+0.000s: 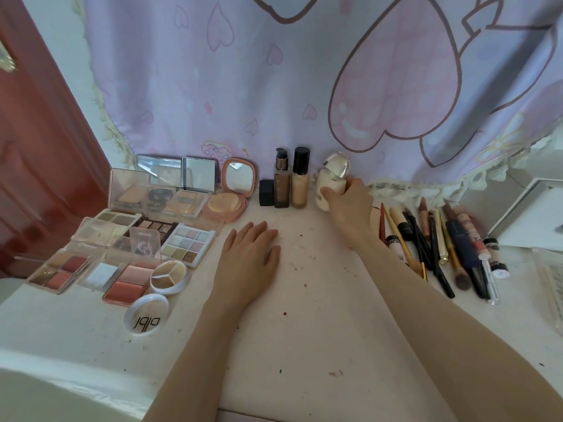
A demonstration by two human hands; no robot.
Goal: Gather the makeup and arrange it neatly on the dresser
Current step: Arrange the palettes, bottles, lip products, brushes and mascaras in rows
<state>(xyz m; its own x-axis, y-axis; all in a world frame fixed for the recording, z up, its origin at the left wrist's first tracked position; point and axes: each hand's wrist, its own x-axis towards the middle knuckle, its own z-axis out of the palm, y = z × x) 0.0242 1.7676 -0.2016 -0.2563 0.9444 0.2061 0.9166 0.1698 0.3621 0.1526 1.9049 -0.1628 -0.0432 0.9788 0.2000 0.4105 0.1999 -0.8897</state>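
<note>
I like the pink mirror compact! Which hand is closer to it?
The left hand. It lies flat on the dresser, just right of and below the compact. The right hand is farther right, holding a cream bottle.

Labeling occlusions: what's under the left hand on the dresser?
The left hand lies flat, fingers straight, on the stained white dresser top. No item shows at its edges; what lies under the palm is covered. The right hand grips a cream white bottle.

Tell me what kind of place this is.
Probably a bedroom dressing table: open palettes and compact mirrors at left, foundation bottles at the back, brushes and pencils at right, all on a white dresser.
</note>
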